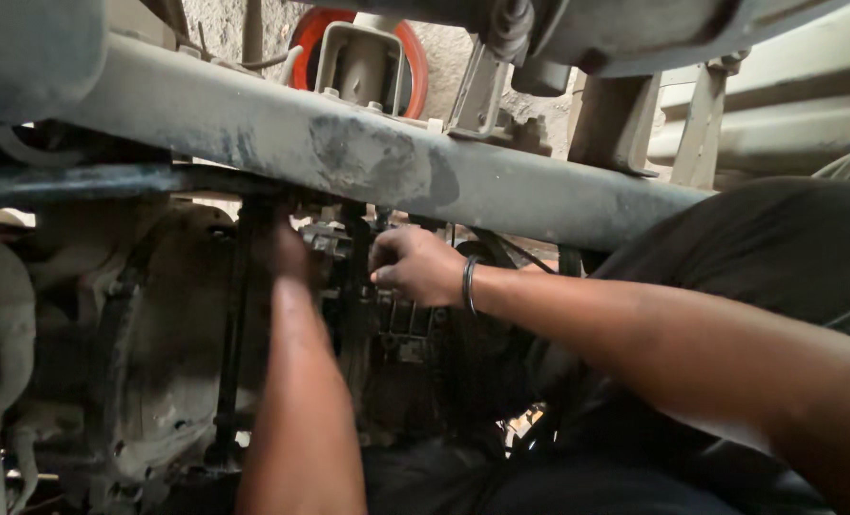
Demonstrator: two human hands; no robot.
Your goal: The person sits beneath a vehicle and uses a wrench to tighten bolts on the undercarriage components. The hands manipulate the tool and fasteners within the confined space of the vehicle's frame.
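Both forearms are bare, with no sleeves in view. The right hand (415, 267) has 1 thin dark bangle (467, 284) just behind it, at the wrist.

No packages, labels, signs or screens show anywhere in this view (only grimy metal and machine parts under a vehicle, none carrying a sticker or printed plate that can be made out).
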